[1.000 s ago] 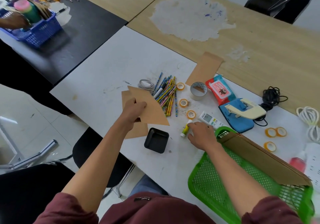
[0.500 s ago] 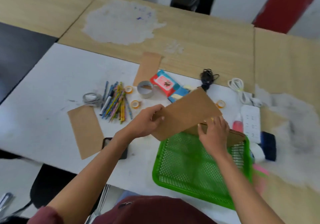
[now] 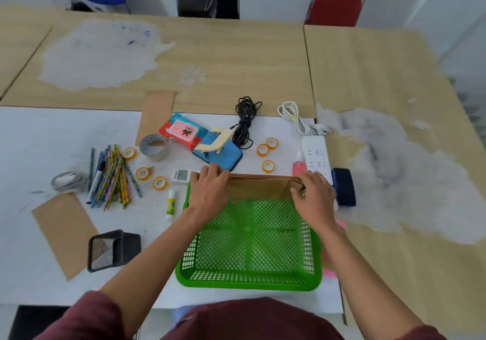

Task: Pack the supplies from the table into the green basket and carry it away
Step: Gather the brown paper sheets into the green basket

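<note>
Left grip (image 3: 210,186) and right grip (image 3: 313,191) each clasp one end of the cardboard stack (image 3: 263,185), standing on edge along the far wall of the green basket (image 3: 247,285), long axis left to right; further out on the surface, the pencils (image 3: 115,176) lie nearer the left grip.

A green perforated plastic basket (image 3: 247,284) sits upright at the near edge of the white worktop (image 3: 39,134). A stack of brown cardboard sheets (image 3: 260,188) stands on edge against its far wall, its ends held by the left grip (image 3: 210,184) and right grip (image 3: 315,195). Left of the basket lie a white glue stick (image 3: 171,204), loose coloured pencils (image 3: 115,179), a flat brown cardboard sheet (image 3: 65,232) and a black mesh pen cup (image 3: 113,250) tipped on its side.
</note>
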The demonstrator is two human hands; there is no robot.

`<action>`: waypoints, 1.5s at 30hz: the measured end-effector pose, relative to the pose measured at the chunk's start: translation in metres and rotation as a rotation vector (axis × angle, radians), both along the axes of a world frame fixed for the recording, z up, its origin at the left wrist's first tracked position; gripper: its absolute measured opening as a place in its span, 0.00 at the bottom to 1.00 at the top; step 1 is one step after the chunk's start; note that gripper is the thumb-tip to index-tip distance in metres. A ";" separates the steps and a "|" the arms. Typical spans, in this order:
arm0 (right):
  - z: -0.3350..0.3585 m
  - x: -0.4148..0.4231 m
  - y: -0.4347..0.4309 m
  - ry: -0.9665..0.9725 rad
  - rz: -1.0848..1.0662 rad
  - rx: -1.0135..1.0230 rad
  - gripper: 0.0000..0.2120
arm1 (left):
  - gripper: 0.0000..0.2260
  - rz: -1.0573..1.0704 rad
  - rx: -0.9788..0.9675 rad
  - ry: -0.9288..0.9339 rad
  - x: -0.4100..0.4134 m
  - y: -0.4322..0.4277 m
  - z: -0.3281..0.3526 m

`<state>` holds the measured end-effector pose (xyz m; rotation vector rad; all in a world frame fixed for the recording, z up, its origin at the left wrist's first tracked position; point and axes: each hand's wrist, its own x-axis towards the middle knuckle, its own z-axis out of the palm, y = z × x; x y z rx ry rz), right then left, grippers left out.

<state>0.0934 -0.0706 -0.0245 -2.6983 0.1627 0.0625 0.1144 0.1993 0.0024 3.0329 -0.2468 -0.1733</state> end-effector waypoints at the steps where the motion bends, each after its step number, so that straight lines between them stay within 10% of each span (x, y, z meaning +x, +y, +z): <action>1: 0.000 0.002 0.003 -0.020 0.014 -0.002 0.18 | 0.15 0.022 0.007 -0.042 -0.001 -0.001 -0.005; 15: -0.009 0.025 0.034 0.012 0.215 -0.013 0.23 | 0.32 0.273 -0.337 0.075 0.008 -0.001 -0.031; 33: -0.003 0.054 0.133 -0.090 0.475 -0.056 0.21 | 0.24 0.305 -0.491 -0.181 0.041 0.061 -0.017; 45: 0.014 0.103 0.239 0.437 0.690 -0.097 0.21 | 0.17 0.837 -0.505 0.094 0.138 0.184 -0.057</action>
